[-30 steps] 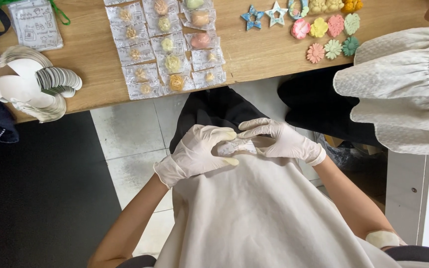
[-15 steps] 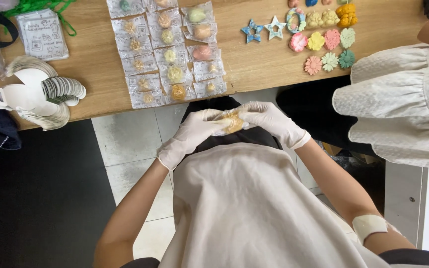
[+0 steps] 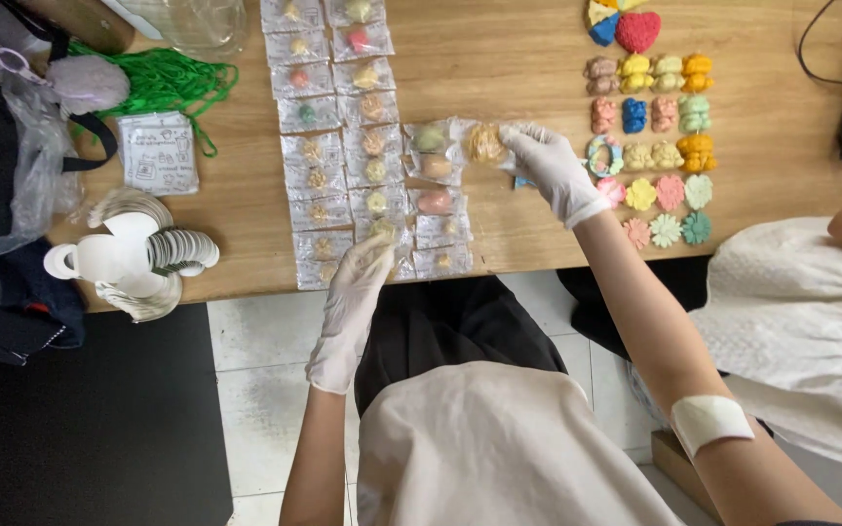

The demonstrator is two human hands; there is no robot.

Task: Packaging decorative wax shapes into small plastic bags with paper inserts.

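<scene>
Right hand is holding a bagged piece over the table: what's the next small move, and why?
Probably lower the bagged piece onto the bare wood beside the packet rows and let go. The right hand holds it at the rows' right edge, while the left hand rests on the bottom packets.

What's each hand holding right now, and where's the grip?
Right hand pinches a clear packet by its right edge. Left hand rests on the table packets, gripping nothing.
</scene>
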